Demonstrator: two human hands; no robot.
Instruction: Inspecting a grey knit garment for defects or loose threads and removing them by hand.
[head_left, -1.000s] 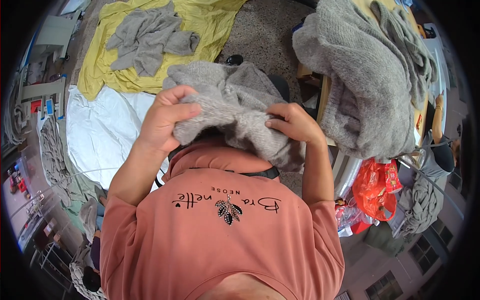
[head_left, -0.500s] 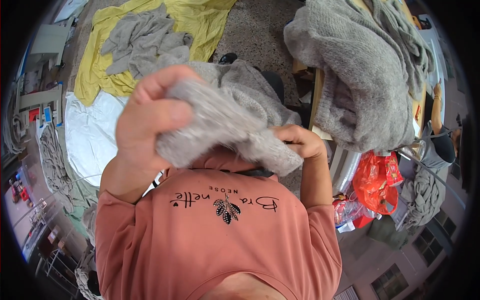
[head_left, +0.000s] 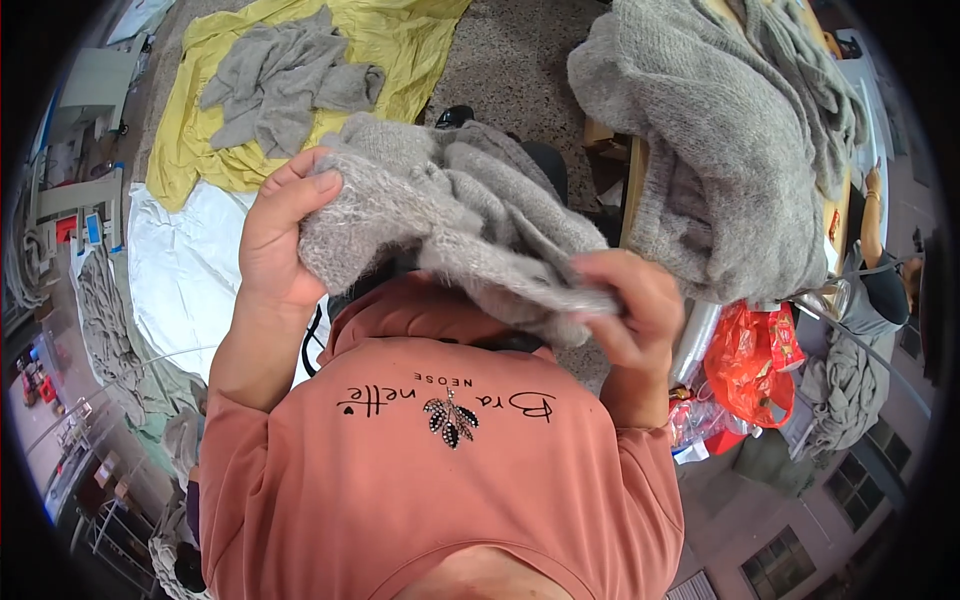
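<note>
I hold a fuzzy grey knitted garment (head_left: 455,215) bunched up in front of my chest, above my salmon-pink shirt. My left hand (head_left: 280,235) grips its left end, thumb on top of the fabric. My right hand (head_left: 630,305) pinches the lower right edge of the same garment between fingers and thumb. Most of the garment hangs folded between the two hands and hides the floor below.
A big pile of grey knitwear (head_left: 720,140) lies on a table to my right. On the floor at upper left a yellow sheet (head_left: 400,40) carries another grey garment (head_left: 285,85); a white sheet (head_left: 185,290) lies beside it. Red plastic bags (head_left: 750,365) sit at right, near another person (head_left: 880,270).
My left hand, raised close to the camera half a second ago, has come down and back to the left. My right hand has shifted right along the garment's lower edge.
</note>
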